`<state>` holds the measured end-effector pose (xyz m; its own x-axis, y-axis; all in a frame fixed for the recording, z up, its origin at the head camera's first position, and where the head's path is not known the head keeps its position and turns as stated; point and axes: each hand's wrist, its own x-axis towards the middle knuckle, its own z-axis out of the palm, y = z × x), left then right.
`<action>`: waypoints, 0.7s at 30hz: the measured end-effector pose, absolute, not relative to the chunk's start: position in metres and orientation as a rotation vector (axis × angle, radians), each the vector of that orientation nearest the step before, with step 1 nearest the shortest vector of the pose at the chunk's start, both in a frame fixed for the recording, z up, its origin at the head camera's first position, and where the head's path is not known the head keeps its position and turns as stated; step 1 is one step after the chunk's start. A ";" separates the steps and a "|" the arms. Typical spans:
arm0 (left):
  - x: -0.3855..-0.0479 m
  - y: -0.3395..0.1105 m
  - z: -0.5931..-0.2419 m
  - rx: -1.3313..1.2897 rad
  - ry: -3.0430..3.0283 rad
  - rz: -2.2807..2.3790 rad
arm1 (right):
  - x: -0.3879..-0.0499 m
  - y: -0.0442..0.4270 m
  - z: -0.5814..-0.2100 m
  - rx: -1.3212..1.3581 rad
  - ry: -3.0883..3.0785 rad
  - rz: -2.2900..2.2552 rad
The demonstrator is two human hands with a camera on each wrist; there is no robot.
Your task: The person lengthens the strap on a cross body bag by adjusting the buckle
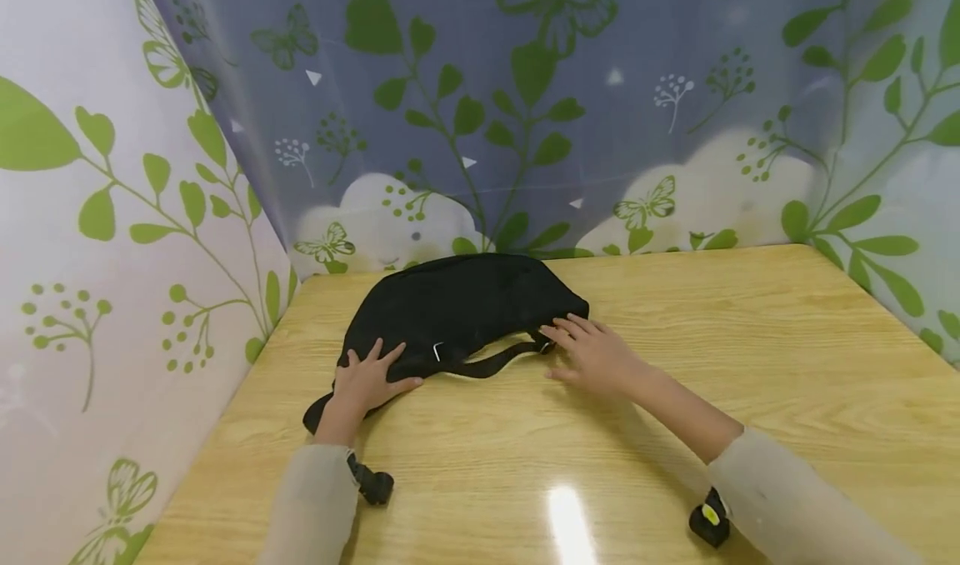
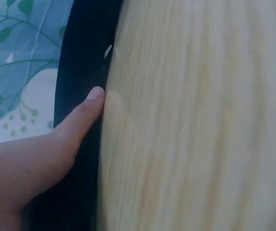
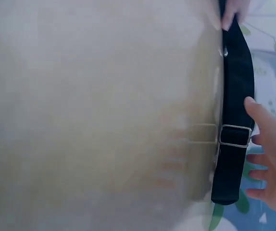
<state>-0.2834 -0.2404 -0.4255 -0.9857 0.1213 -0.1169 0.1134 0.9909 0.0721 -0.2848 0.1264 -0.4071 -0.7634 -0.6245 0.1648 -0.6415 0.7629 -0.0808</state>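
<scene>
A black fabric bag [image 1: 457, 298], long and curved like a sling or waist bag, lies on the wooden table. Along its near edge runs a black strap [image 1: 491, 365]; a metal buckle [image 3: 235, 136] shows in the right wrist view. My left hand [image 1: 367, 380] rests on the bag's left part, fingers spread; in the left wrist view the thumb [image 2: 82, 115] lies along the bag's edge. At the right end, my right hand [image 1: 592, 355] has its fingertips at the bag's edge beside the strap, fingers loosely extended. Whether they press on it I cannot tell.
The light wooden table [image 1: 750, 365] extends to both sides and toward me. Leaf-and-butterfly printed sheets [image 1: 637, 115] stand behind it and at both sides. A small black camera [image 1: 375, 486] hangs by the left wrist, another camera [image 1: 708, 522] by the right.
</scene>
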 end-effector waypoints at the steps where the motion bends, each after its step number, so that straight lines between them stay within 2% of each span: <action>1: -0.285 -0.239 -0.426 0.195 3.012 0.102 | -0.289 0.129 -0.406 0.998 -2.821 0.237; 6: -0.290 -0.233 -0.423 0.234 3.014 0.105 | -0.316 0.142 -0.407 0.885 -2.892 0.370; 10: -0.278 -0.233 -0.419 0.185 3.046 0.041 | -0.327 0.150 -0.412 0.836 -2.986 0.409; 15: -0.255 -0.236 -0.423 0.156 3.119 0.086 | -0.323 0.155 -0.416 0.851 -3.001 0.424; 21: -0.256 -0.237 -0.428 0.263 3.158 0.199 | -0.312 0.164 -0.413 0.866 -2.999 0.470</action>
<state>-0.2564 -0.2375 -0.4282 -0.9857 0.1629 0.0435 0.1671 0.9784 0.1218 -0.3117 0.1644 -0.4132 -0.8492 -0.5237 0.0676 -0.5192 0.8050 -0.2869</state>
